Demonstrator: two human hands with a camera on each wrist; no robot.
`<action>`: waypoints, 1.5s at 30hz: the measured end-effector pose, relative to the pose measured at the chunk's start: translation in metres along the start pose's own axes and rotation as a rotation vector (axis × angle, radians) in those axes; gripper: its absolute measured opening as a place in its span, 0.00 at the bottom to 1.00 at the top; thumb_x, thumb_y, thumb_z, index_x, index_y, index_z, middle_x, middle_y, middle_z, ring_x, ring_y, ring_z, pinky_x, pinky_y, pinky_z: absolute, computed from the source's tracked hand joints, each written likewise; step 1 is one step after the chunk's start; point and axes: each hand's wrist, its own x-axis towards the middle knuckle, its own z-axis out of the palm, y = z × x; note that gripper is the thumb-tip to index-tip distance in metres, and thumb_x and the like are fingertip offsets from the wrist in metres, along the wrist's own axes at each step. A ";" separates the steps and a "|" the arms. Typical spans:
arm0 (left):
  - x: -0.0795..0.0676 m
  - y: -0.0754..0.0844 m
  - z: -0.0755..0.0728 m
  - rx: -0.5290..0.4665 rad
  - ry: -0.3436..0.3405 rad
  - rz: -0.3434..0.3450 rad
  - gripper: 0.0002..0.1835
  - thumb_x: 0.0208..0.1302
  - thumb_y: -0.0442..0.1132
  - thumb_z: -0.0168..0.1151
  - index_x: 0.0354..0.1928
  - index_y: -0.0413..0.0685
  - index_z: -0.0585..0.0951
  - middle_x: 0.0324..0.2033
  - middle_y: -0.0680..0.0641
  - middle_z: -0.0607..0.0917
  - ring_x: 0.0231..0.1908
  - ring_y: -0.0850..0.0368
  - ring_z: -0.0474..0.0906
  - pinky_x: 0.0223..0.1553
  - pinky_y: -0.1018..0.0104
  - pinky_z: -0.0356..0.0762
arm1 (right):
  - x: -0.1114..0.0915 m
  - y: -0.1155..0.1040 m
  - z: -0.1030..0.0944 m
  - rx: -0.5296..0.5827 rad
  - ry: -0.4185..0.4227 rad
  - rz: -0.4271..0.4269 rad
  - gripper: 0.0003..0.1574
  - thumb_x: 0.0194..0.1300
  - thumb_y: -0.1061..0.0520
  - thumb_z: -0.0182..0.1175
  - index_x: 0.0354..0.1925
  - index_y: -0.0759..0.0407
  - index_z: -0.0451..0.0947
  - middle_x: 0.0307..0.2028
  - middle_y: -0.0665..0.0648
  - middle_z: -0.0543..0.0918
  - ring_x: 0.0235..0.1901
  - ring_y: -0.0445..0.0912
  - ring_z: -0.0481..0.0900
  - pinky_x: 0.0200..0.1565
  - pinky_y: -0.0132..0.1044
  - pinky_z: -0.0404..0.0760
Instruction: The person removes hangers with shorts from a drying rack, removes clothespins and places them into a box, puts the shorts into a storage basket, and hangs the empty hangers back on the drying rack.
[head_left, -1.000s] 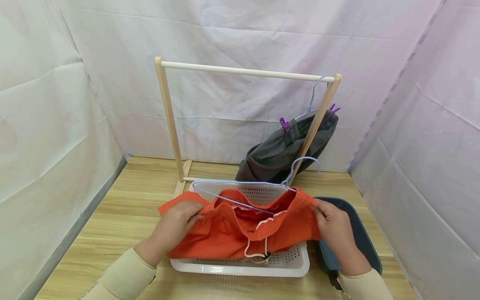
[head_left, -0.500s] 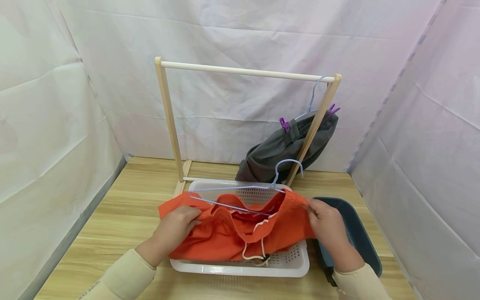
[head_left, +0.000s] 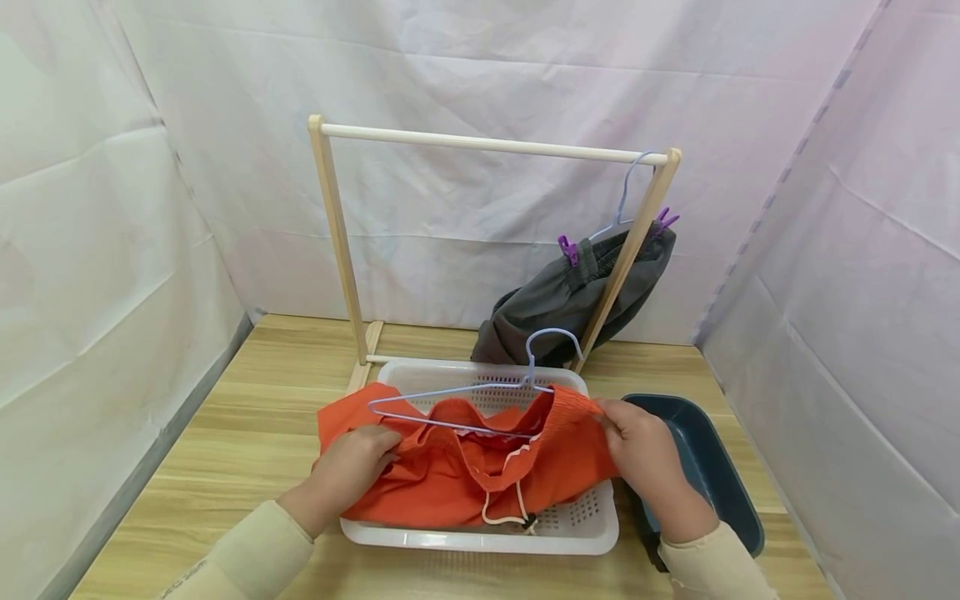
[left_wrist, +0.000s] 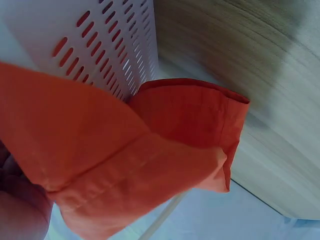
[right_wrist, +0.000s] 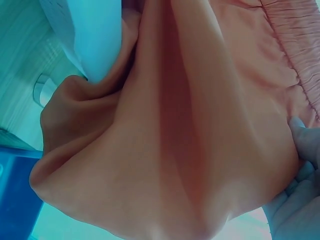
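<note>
Orange drawstring pants [head_left: 420,492] lie bunched over a white perforated basket [head_left: 480,540], waistband facing up and gaping. A light blue hanger [head_left: 450,389] has its right end inside the waistband; its left end sticks out over the fabric, and its hook points up. My left hand [head_left: 348,467] grips the pants at the left of the waist. On the right, my right hand [head_left: 645,446] pinches the waistband's side between thumb and fingers. The right wrist view shows the thumb [right_wrist: 305,140] on the cloth below the gathered waistband. A white cord with a dark toggle [head_left: 529,521] dangles in front.
Behind the basket stands a wooden rack [head_left: 333,242] with a white top rail [head_left: 480,143]. Dark grey pants [head_left: 540,312] hang at its right end from another hanger, held by purple clips [head_left: 568,248]. A dark blue tray [head_left: 712,458] sits right of the basket.
The hanger has shifted left and slightly down along with the right side of the waistband. My right hand has moved left with it; my left hand has sunk slightly.
</note>
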 end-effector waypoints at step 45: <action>0.027 0.007 0.009 -0.127 -0.292 -0.150 0.08 0.60 0.32 0.66 0.26 0.51 0.79 0.17 0.59 0.71 0.23 0.64 0.68 0.28 0.73 0.71 | 0.002 -0.007 0.008 -0.056 -0.088 -0.005 0.12 0.57 0.70 0.64 0.41 0.64 0.85 0.37 0.62 0.87 0.36 0.55 0.84 0.40 0.50 0.84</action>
